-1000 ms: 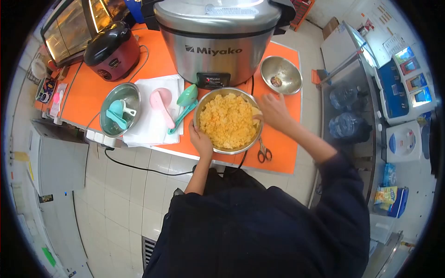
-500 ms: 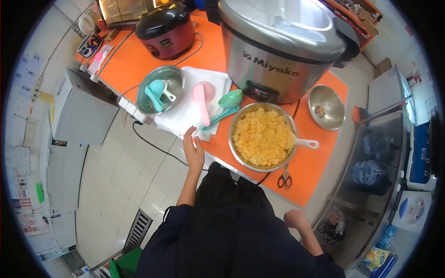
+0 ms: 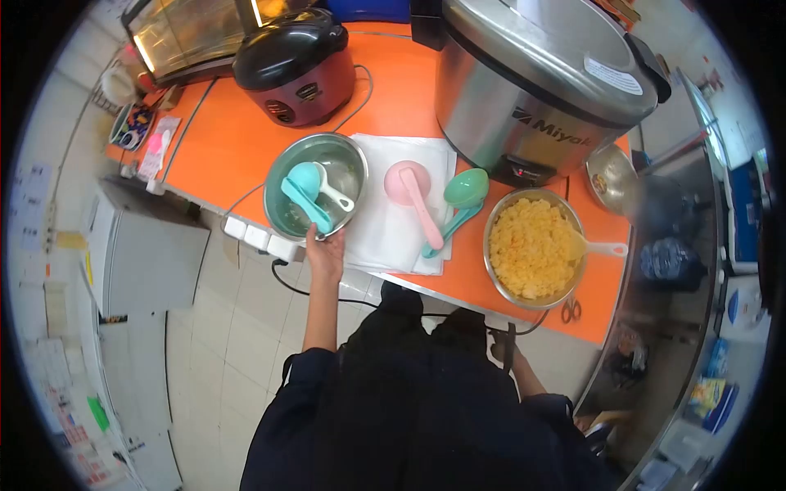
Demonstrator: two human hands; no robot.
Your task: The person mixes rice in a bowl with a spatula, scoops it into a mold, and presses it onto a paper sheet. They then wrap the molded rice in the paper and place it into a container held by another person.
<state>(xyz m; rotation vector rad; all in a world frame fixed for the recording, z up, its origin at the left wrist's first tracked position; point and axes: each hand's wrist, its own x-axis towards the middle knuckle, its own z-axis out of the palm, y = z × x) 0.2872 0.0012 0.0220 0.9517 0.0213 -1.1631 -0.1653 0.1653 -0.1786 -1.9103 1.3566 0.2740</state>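
My left hand [image 3: 326, 255] is at the near rim of a metal bowl [image 3: 273, 204], its fingers closed on the edge beside the handle end of a teal ladle [image 3: 300, 201]. A white-handled spoon [image 3: 334, 195] lies in the same bowl. To the right, a pink ladle [image 3: 409, 185] and a green ladle [image 3: 467, 190] with a teal handle rest on a white cloth [image 3: 368, 237]. My right hand [image 3: 498, 350] hangs low below the table edge, by a dark strip [image 3: 510, 345]; its fingers are mostly hidden.
A pan of yellow rice [image 3: 534, 250] with a white-handled paddle [image 3: 606, 248] stands right, scissors [image 3: 571, 308] beside it. Behind are a large steel Miyako rice cooker [image 3: 532, 90] and a smaller red one [image 3: 303, 90]. Another metal bowl [image 3: 610, 176] sits at the right edge.
My left hand has moved left and up from the cloth's edge to the metal bowl's rim. My right hand has come in closer to my body. The view has shifted left.
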